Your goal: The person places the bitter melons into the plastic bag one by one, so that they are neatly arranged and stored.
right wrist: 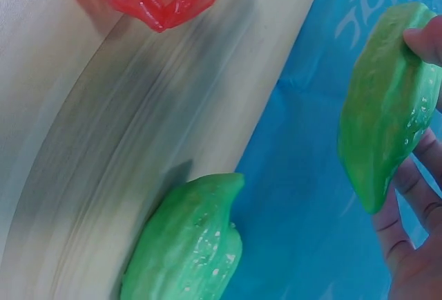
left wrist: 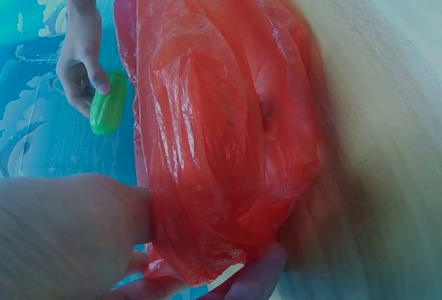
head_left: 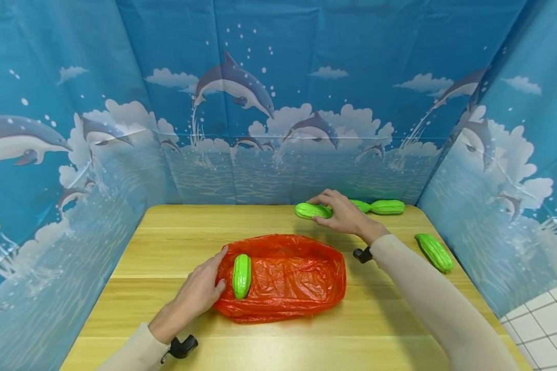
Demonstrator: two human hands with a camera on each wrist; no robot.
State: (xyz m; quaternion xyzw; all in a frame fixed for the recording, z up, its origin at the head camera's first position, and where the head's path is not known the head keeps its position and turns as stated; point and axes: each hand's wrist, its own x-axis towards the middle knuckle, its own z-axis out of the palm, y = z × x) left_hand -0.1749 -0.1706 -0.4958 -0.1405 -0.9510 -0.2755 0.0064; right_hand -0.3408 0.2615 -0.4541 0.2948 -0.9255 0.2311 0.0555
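Note:
My right hand point(head_left: 344, 214) grips a green bitter melon point(head_left: 309, 211) between thumb and fingers. In the right wrist view this bitter melon point(right wrist: 385, 106) is clear of the table. A red plastic bag point(head_left: 283, 310) lies wide open at the table's middle, with one bitter melon point(head_left: 242, 276) inside near its left end. My left hand point(head_left: 196, 286) holds the bag's left end by the rim. The left wrist view shows fingers point(left wrist: 257, 276) under the bag point(left wrist: 207, 127).
Two more bitter melons, one point(head_left: 360, 205) partly behind my right hand and another point(head_left: 388, 207), lie end to end along the back edge. A further bitter melon point(head_left: 434, 253) is near the right edge of the wooden table point(head_left: 167, 232). Dolphin-print curtains point(head_left: 278, 170) surround the table's back and sides.

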